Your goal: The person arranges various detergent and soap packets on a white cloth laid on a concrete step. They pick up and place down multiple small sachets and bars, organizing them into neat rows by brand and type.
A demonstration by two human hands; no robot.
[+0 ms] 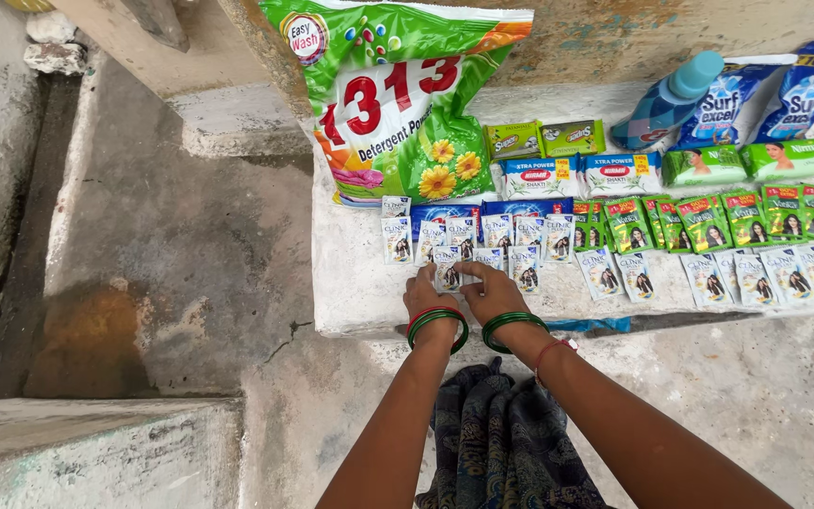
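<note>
Rough grey concrete surrounded a low white slab [350,292] laid out with washing goods. Both hands met at its near edge: the left hand [429,297] pinched a small white sachet [447,268] between fingers and thumb, and the right hand [490,290] lay beside it, fingers pressed flat on the same sachet. It sat in the front row, just ahead of the knuckles. More white sachets [482,236] overlapped closely beyond the fingertips, so a careless slide could probably have knocked those neighbours askew or pushed one off the near edge. Farther beyond stood a big green detergent bag [398,104]; off to the right ran green sachets [746,217], soap bars [567,174] and a blue bottle [671,94].
</note>
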